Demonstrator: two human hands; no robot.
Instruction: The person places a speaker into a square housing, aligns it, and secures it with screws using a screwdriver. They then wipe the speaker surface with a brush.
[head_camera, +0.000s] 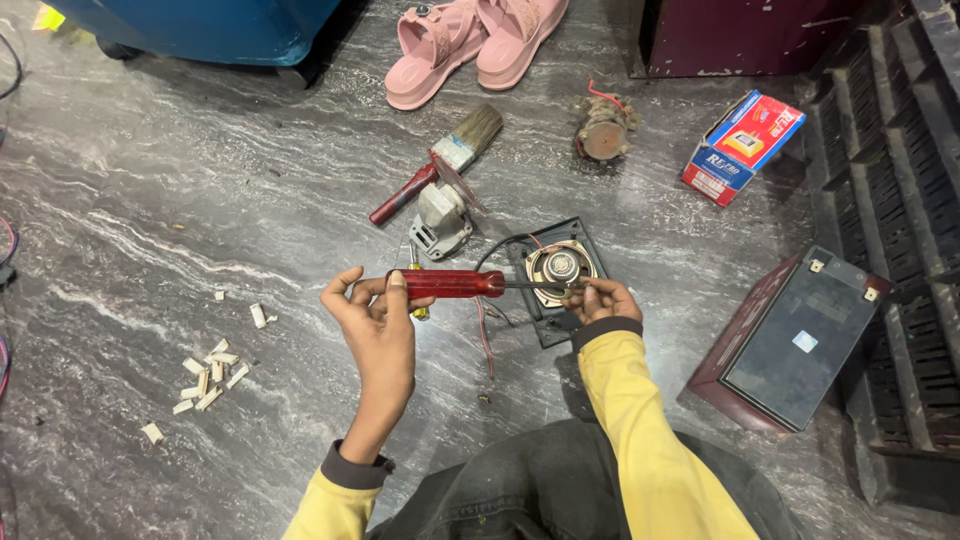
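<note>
My left hand (372, 318) grips the red handle of a screwdriver (450, 284) held level, its shaft pointing right. My right hand (600, 299) pinches a small part at the screwdriver's tip; the part is too small to tell apart. Just beyond both hands a small square speaker (558, 268) with a round cone lies on the grey marble floor (200, 200), red and black wires (484, 330) trailing from it. A second screwdriver with a yellow handle (418, 310) lies partly hidden under my left hand.
A paintbrush with a red handle (440, 165) and a grey angle grinder (442, 220) lie beyond the speaker. Pink sandals (470, 40), a small motor (603, 130), a red-blue box (743, 147), a maroon battery (795, 340) and white scraps (212, 375) surround me.
</note>
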